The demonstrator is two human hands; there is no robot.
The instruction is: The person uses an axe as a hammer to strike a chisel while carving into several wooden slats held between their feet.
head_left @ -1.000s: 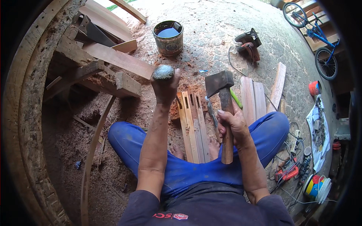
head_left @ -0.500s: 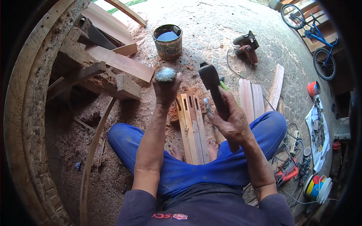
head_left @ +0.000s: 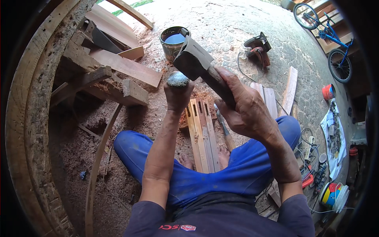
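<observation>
My left hand (head_left: 178,96) is wrapped round an upright chisel, whose battered, pale handle top (head_left: 177,79) shows above the fist; its blade is hidden below. In my right hand (head_left: 248,108) is a hammer (head_left: 193,59) with a heavy, dark, block-like head. That head hangs above and right of the chisel's top, apart from it in this view. Between my feet lie several wooden strips (head_left: 203,136) side by side, with dark slots cut near their far ends. Beside them on the right rests another chisel (head_left: 225,128) with a wooden handle.
A bucket of dark liquid (head_left: 169,49) stands ahead, partly behind the hammer head. A circular saw (head_left: 259,51) lies at the far right. Timber (head_left: 136,91) and shavings fill the left. Boards (head_left: 290,89), cables, a red can (head_left: 328,92) and a blue bicycle (head_left: 333,35) are on the right.
My right hand has brought the hammer up and to the left, so its head tilts over toward my left fist. My left hand has shifted slightly right with the chisel.
</observation>
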